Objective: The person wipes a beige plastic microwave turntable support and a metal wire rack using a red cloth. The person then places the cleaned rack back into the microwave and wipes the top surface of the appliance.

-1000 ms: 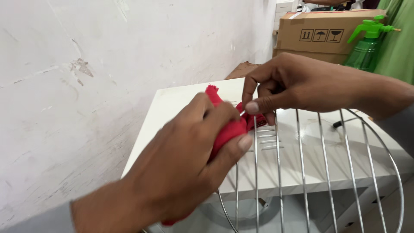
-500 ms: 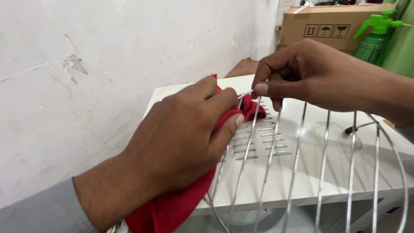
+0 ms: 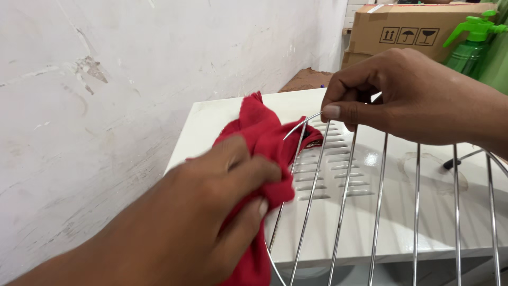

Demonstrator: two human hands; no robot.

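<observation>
My left hand [image 3: 206,212] grips a red cloth [image 3: 262,132] and presses it against the left rim of a round chrome wire grille [image 3: 378,212]. The cloth bunches under my fingers, and a loose end hangs down below the hand. My right hand [image 3: 402,95] pinches the top rim of the grille between thumb and fingers and holds it up over a white slotted panel [image 3: 338,175]. The grille's straight bars run down toward the lower edge of the view.
A rough white wall [image 3: 106,95] runs along the left. A brown cardboard box [image 3: 407,29] and a green spray bottle [image 3: 471,42] stand at the back right. A dark cable [image 3: 455,161] lies on the white panel near the right side.
My left hand has slid down and left along the grille's rim with the cloth, away from my right hand. The right hand keeps its pinch on the top rim.
</observation>
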